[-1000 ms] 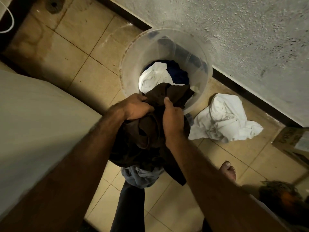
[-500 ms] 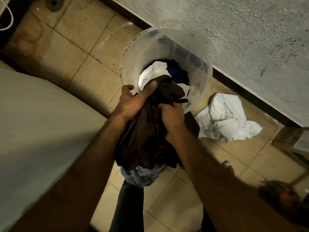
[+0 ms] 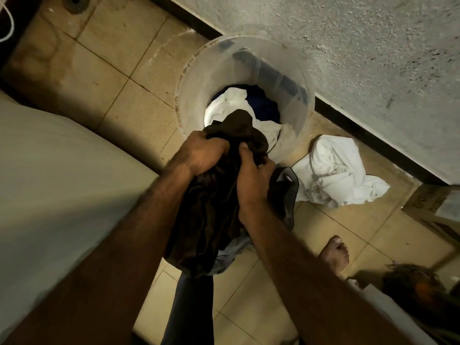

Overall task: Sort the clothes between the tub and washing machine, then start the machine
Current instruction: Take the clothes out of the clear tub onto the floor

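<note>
The left grip [image 3: 201, 155] and right grip [image 3: 251, 178] both clutch a bunched dark brown garment [image 3: 211, 220] above the near rim of the clear tub [image 3: 196, 95], which holds white and blue clothes [image 3: 224, 108], while a white cloth [image 3: 333, 170] lies on the floor beside it, so sorting looks midway and starting the machine seems yet to come.

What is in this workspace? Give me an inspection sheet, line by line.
Surface: tiled floor, stained; drain top left.
Job's things: tub by the wall holds white cloth and blue cloth; brown garment held over its near rim, pale cloth bunched beneath.
Clutter: white heap on floor right of tub; box at right edge.
Hands: left hand and right hand both grip the brown garment.
Cables: white cord, top left.
Surroundings: rough wall; pale unit left, possibly the washer; bare foot.
</note>
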Demonstrator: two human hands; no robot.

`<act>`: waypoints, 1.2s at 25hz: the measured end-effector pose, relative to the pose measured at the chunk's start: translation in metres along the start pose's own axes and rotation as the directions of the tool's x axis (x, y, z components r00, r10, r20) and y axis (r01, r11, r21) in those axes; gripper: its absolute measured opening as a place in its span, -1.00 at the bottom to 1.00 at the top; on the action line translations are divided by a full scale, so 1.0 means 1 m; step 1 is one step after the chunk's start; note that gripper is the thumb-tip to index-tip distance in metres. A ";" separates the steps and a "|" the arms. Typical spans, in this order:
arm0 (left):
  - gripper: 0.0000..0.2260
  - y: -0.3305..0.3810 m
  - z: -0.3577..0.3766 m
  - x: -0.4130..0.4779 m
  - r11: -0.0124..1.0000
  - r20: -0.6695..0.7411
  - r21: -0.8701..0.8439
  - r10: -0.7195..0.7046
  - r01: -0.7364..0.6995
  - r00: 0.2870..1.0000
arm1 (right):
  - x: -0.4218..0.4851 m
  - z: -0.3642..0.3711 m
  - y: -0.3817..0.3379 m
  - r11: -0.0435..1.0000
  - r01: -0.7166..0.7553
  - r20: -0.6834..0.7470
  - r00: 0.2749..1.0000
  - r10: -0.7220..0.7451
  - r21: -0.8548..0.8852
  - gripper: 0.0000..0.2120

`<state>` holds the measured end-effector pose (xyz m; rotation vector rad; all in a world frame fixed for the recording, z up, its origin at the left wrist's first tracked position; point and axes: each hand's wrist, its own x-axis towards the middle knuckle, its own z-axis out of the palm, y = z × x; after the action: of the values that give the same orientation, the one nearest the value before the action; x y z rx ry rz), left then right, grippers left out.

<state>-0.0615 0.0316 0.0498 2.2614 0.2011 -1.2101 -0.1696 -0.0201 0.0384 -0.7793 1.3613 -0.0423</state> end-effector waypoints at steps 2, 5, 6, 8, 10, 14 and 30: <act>-0.85 -0.001 0.002 -0.004 0.998 0.109 0.041 -0.057 0.053 0.992 | 0.008 -0.006 -0.002 0.999 0.020 0.054 0.998 -0.022 0.026 -0.30; -0.89 -0.007 0.006 -0.008 0.995 0.174 -0.001 -0.094 0.095 0.980 | 0.012 -0.005 -0.003 0.999 0.027 0.096 0.995 -0.025 -0.020 -0.54; -0.88 -0.008 0.009 -0.007 0.998 0.135 -0.007 -0.064 0.065 0.989 | 0.013 -0.004 -0.003 0.998 0.022 0.049 0.999 -0.020 -0.050 -0.66; -0.84 -0.013 0.018 -0.005 0.994 -0.006 -0.002 0.111 -0.111 0.994 | 0.015 -0.003 -0.003 0.998 -0.023 -0.052 0.998 0.020 -0.059 -0.77; -0.48 -0.016 0.019 -0.004 0.973 -0.032 -0.007 0.230 -0.230 0.973 | 0.016 -0.004 -0.004 0.995 -0.101 -0.083 0.991 0.102 0.014 -0.78; -0.68 -0.016 0.021 -0.004 0.973 0.182 -0.116 0.217 -0.198 0.959 | 0.017 -0.008 -0.004 0.964 -0.239 -0.035 0.969 0.244 0.113 -0.74; -0.70 -0.049 0.053 -0.005 0.770 -0.077 0.546 0.439 -0.331 0.895 | 0.034 -0.027 0.024 0.856 0.238 -0.132 0.934 -0.331 -0.459 -0.90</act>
<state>-0.1213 0.0444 0.0113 2.7042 -0.5756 -0.8772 -0.1947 -0.0302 -0.0030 -1.3907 1.4605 -0.0545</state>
